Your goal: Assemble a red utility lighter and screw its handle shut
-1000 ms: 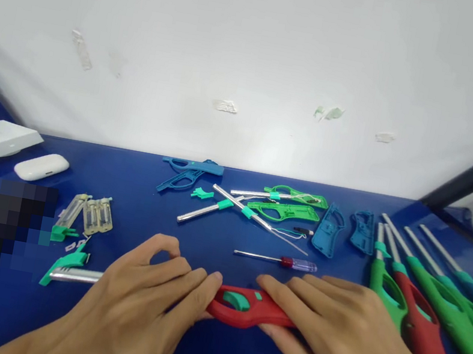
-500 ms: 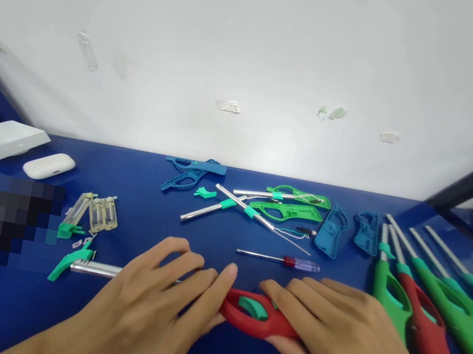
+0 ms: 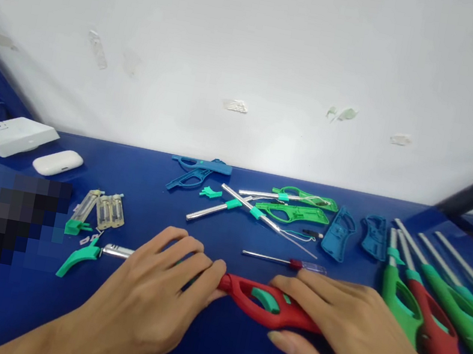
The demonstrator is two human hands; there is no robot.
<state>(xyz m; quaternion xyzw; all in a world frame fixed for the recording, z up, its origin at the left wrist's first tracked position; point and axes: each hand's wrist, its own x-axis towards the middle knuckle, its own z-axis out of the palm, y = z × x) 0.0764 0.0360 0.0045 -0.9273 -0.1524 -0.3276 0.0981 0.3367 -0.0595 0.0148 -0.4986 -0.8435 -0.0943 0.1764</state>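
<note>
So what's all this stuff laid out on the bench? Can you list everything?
red lighter: 1, red with teal trigger, front centre, between both hands
screwdriver: 1, red and clear handle, just behind it
finished lighters: about five, green, red, blue, at right
shell halves and tubes: several, blue, green, silver, centre back
fuel tanks: about three, clear, at left
earbud case: 1, white, far left
white box: 1, far left
left hand: on the lighter's front end
right hand: over its handle
</note>
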